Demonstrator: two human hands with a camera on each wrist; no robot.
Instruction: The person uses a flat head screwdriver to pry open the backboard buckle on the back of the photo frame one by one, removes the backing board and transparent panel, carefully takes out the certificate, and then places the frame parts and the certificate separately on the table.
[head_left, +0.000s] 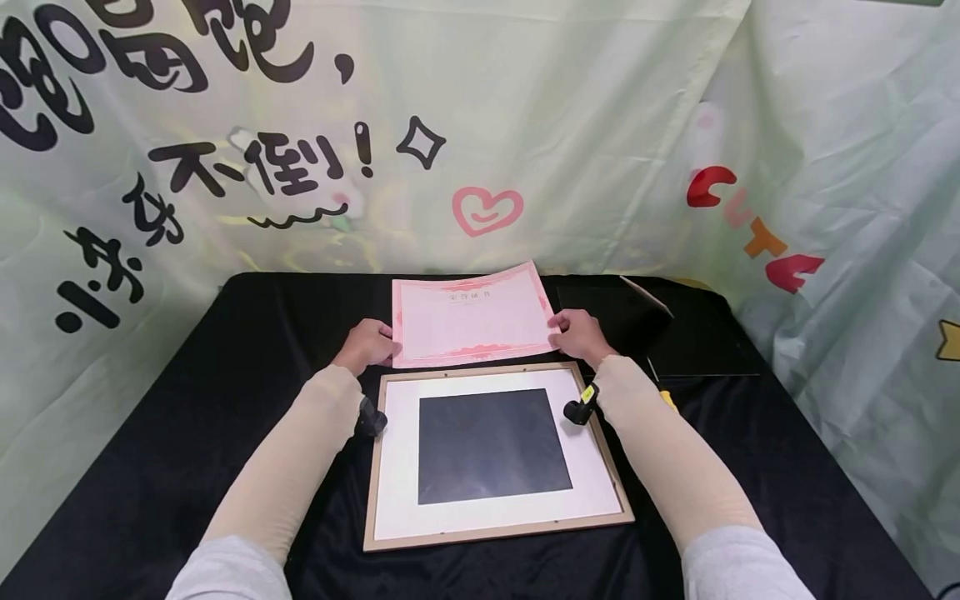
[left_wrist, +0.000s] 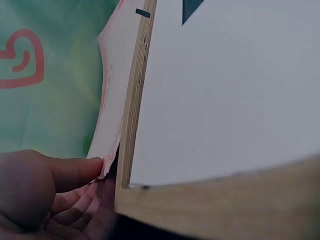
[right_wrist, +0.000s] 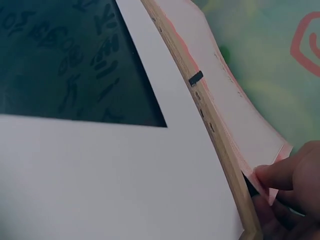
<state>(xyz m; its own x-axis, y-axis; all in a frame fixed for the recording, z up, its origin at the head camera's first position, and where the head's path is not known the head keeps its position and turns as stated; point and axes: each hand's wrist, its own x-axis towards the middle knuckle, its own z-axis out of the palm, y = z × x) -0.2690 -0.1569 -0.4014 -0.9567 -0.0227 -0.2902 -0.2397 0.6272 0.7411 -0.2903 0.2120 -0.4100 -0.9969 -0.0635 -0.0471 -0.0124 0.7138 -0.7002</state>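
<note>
A pink-bordered certificate sheet [head_left: 471,321] stands tilted up just behind a wooden picture frame [head_left: 372,467]. My left hand [head_left: 368,343] pinches its left edge near the lower corner, thumb in front and fingers behind, as the left wrist view shows. At the opposite edge my right hand [head_left: 581,335] pinches the sheet likewise, low down. The frame lies flat before me, with a white mat [head_left: 495,521] around a dark rectangular opening [head_left: 491,446]. Small dark tabs show on the frame's inner edge in both wrist views. The sheet's upper right corner curls upward.
Black cloth [head_left: 225,433] covers the table. On its right side lies a black flat board [head_left: 705,342], beside a thin raised panel [head_left: 647,295]. Something yellow [head_left: 667,400] shows behind the right forearm. A printed curtain [head_left: 585,125] hangs at the back and sides.
</note>
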